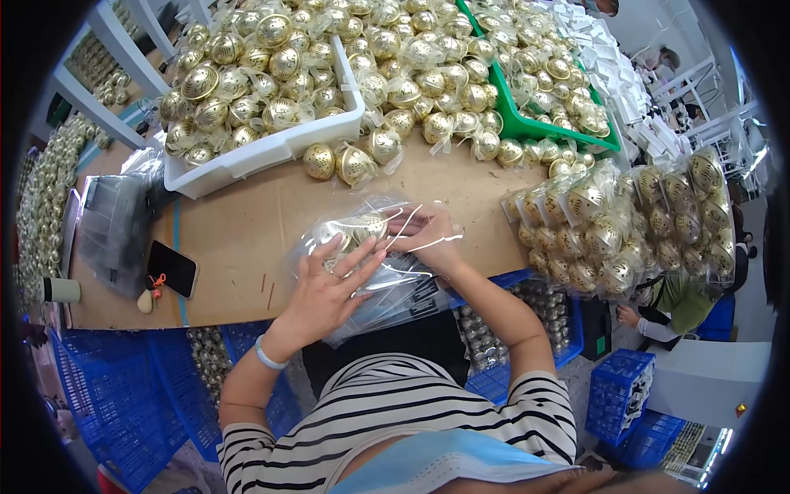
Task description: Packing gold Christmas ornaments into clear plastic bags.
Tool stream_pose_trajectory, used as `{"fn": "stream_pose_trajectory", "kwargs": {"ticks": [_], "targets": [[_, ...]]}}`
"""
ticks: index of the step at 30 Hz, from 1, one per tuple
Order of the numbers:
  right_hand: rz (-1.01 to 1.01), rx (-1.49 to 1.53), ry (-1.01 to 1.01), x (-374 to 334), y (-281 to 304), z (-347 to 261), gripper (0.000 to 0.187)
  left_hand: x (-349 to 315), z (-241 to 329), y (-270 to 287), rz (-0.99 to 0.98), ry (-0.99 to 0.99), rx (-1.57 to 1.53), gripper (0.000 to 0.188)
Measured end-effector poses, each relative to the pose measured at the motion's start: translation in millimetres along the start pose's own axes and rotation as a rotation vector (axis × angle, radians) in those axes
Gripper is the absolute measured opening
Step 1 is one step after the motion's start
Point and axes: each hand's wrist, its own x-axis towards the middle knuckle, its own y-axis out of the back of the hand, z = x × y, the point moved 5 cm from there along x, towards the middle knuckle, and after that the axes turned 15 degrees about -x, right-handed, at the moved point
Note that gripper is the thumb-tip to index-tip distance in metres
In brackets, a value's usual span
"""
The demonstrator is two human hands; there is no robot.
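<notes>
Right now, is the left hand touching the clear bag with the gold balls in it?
Touching. The head view shows the left hand lying flat on the clear bag, fingers spread over the plastic, with no gap between them.

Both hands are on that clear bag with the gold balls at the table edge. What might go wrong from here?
The clear bag overhangs the table edge, so it may slide off if the left hand lifts. The right hand works at its mouth; the gold ball inside might roll out. Loose wrapped balls nearby might get knocked.
</notes>
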Motion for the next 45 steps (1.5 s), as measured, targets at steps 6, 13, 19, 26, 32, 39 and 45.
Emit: {"fn": "stream_pose_trajectory", "kwargs": {"ticks": [6, 13, 19, 26, 32, 39, 45], "targets": [[-0.387, -0.449, 0.275, 12, 71, -2, 0.053, -2, 1, 4, -0.046, 0.044, 0.018, 0.069], [0.065, -1.099, 0.069, 114, 17, -73, 0.07, 0, 3, 2, -0.07, 0.055, 0.047, 0.069], [0.109, -0.917, -0.002, 115, 19, -77, 0.073, -2, 3, 1, -0.071, 0.093, 0.019, 0.069], [0.575, -0.858, 0.35, -58, 93, -55, 0.06, -2, 0, 4, -0.048, 0.067, -0.005, 0.075], [-0.17, 0.152, 0.15, -51, 64, 6, 0.06, 3, -5, 8, -0.054, 0.089, -0.05, 0.076], [-0.657, -0.063, 0.182, -11, 18, -3, 0.06, 5, 1, 8, -0.064, 0.112, -0.069, 0.077], [-0.406, -0.166, 0.239, -16, 13, -13, 0.04, 3, 10, 6, -0.088, 0.076, -0.017, 0.065]]}}
